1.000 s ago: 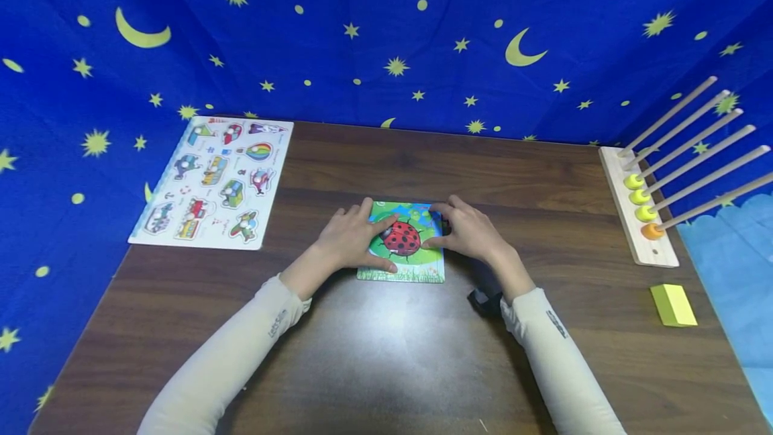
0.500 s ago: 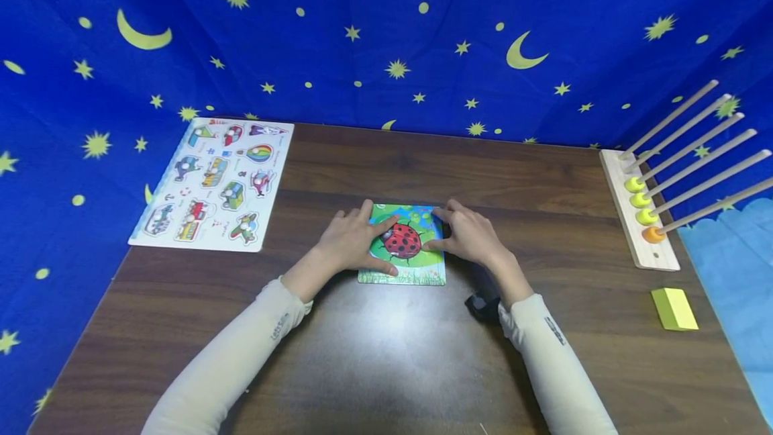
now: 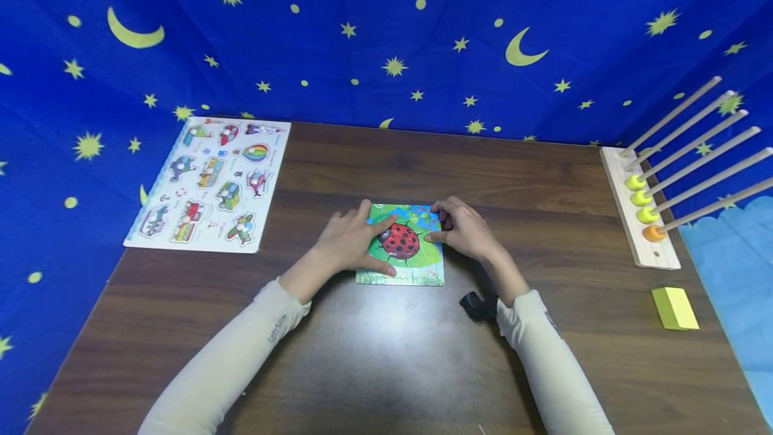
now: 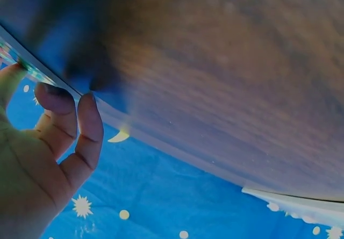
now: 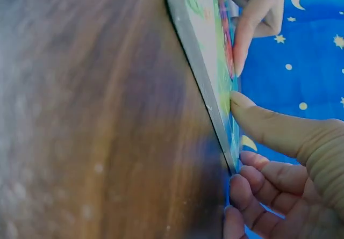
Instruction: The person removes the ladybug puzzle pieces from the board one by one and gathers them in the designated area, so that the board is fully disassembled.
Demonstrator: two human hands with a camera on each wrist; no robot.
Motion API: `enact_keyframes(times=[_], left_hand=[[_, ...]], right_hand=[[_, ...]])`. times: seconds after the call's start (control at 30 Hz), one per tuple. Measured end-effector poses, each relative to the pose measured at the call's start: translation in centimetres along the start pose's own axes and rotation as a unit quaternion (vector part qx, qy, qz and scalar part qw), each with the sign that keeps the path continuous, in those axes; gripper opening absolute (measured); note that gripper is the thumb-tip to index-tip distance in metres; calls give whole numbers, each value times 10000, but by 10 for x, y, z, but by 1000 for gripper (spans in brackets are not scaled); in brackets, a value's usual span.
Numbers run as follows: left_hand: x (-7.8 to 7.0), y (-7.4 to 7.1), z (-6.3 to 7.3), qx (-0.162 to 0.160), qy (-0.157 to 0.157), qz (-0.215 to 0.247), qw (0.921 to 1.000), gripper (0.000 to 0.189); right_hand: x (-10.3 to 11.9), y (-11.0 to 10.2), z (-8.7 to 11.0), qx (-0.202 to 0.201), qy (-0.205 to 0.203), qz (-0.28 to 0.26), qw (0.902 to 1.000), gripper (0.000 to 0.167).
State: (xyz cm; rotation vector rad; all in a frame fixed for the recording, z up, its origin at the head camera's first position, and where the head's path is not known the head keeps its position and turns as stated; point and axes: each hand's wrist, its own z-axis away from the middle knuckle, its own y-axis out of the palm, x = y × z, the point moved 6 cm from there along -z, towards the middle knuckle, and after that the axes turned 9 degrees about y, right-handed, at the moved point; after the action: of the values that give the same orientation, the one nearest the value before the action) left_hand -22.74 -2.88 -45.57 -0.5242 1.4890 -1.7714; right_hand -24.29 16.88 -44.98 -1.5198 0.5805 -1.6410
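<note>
A square ladybug jigsaw puzzle (image 3: 427, 264) lies flat on the brown table, its picture facing up. My left hand (image 3: 345, 242) is spread over its left side, with the thumb near the bottom edge and a finger reaching to the ladybug's head. Opposite, my right hand (image 3: 470, 231) has its thumb on the picture, while its other fingers bend at the upper right corner. The right wrist view shows the right thumb (image 5: 269, 123) on the face and the curled fingers along the puzzle's edge. In the left wrist view, left-hand fingers (image 4: 88, 134) stand at the puzzle's side.
At the back left lies a white peg puzzle board (image 3: 208, 233) with vehicle pieces. On the right stands a wooden rack (image 3: 625, 210) of tall pegs with yellow and orange beads, and in front of it a yellow block (image 3: 675, 309). A blue star-patterned cloth (image 3: 338, 45) hangs behind.
The right hand's fingers have drawn in at the puzzle's upper right corner, and its thumb sits slightly further right. The left hand keeps its place; the head view has shifted a little.
</note>
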Motion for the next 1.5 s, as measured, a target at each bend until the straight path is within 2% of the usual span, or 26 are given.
enact_keyframes(times=[0.23,0.43,0.63,0.8,1.0,1.17,1.37,1.5], left_hand=[[-3,-4,1,-19,48,-81,10000,110],[-5,-6,1,27,89,-144,9999,110],[-7,-6,-1,192,138,-132,9996,110],[-13,-11,-6,330,241,-145,9991,103],[-26,-12,-15,15,292,-373,9989,95],[-30,-9,-16,-111,95,-530,9985,97],[-32,-9,-17,-165,12,-511,9986,96],[-34,-9,-19,-331,37,-651,9973,93]], right_hand=[[2,-2,3,-74,-9,-47,10000,45],[1,0,6,-119,161,79,9998,55],[3,1,10,-278,210,443,9984,61],[2,1,11,-326,254,496,9979,59],[1,0,11,-314,325,427,9981,60],[4,1,8,-298,312,371,9984,60],[2,1,7,-278,342,357,9984,58],[2,3,8,-289,320,309,9986,58]])
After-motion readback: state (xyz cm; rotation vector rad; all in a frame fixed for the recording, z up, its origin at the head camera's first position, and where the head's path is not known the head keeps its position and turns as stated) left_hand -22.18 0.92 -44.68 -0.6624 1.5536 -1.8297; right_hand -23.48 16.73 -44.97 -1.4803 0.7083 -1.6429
